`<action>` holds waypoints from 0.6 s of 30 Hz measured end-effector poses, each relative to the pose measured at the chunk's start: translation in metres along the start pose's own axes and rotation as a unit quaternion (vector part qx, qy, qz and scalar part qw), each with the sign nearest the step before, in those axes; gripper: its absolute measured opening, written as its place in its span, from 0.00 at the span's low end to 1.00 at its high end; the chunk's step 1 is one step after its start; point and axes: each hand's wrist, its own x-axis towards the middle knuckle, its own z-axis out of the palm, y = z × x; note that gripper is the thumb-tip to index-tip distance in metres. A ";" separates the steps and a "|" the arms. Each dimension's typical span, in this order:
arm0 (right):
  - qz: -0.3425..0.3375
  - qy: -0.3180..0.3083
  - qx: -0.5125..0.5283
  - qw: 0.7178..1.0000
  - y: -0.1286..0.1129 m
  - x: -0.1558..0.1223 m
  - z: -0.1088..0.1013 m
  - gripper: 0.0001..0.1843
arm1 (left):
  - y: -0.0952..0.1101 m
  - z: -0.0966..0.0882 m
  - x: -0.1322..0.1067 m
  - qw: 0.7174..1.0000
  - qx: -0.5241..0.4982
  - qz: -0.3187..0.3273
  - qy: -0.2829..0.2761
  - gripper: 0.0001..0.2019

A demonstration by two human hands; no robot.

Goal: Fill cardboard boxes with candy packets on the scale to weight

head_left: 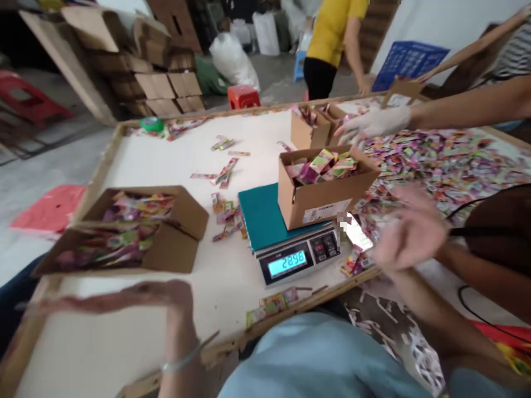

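Observation:
My left hand (pixel 124 296) is stretched out flat and open over the table's near left part, holding nothing, a pale bangle on its wrist. My right hand (pixel 398 240), smeared by motion, hovers at the table's near edge right of the scale and seems open, with nothing visible in it. On the digital scale (pixel 298 257), its display lit, a teal plate (pixel 261 221) bears a cardboard box (pixel 319 204) filled with small colourful sachets (pixel 326 163). Two open boxes of sachets (pixel 176 243) stand beyond my left hand. A bright-screened phone (pixel 359 233) lies beside the scale.
A large heap of sachets (pixel 431 160) spreads across the right side. A co-worker's gloved hand (pixel 373 124) reaches over the scale box, near two more filled boxes (pixel 307 132). Loose sachets (pixel 226 174) and green tape (pixel 151 124) lie on the table. Another person in yellow (pixel 336 33) stands behind.

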 end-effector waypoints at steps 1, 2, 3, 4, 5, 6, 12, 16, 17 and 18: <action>0.020 0.028 -0.009 0.999 0.018 0.012 -0.003 0.08 | 0.003 0.004 -0.006 0.995 0.011 0.078 0.068 0.53; 0.053 0.045 -0.009 0.998 0.038 0.022 -0.004 0.08 | 0.007 0.010 -0.012 0.981 -0.003 0.161 0.111 0.49; 0.092 0.049 0.000 0.995 0.058 0.029 -0.004 0.09 | 0.011 0.018 -0.017 0.969 -0.025 0.223 0.104 0.45; 0.140 0.041 0.014 0.989 0.079 0.033 -0.001 0.12 | 0.016 0.026 -0.023 0.962 -0.051 0.256 0.075 0.43; 0.192 0.028 0.033 0.980 0.101 0.035 0.003 0.16 | 0.022 0.034 -0.028 0.961 -0.076 0.262 0.039 0.42; 0.243 0.013 0.059 0.968 0.122 0.034 0.007 0.19 | 0.027 0.042 -0.033 0.963 -0.093 0.252 -0.004 0.42; 0.461 -0.103 0.153 0.868 0.213 0.005 0.039 0.33 | 0.038 0.060 -0.048 0.968 -0.074 0.213 -0.112 0.35; 0.443 -0.161 0.193 0.861 0.220 -0.002 0.049 0.32 | 0.032 0.063 -0.047 0.971 -0.048 0.196 -0.129 0.35; 0.438 -0.176 0.196 0.860 0.217 0.000 0.052 0.32 | 0.031 0.064 -0.047 0.971 -0.048 0.194 -0.131 0.35; 0.433 -0.194 0.201 0.857 0.213 0.002 0.056 0.33 | 0.031 0.066 -0.047 0.971 -0.050 0.194 -0.132 0.34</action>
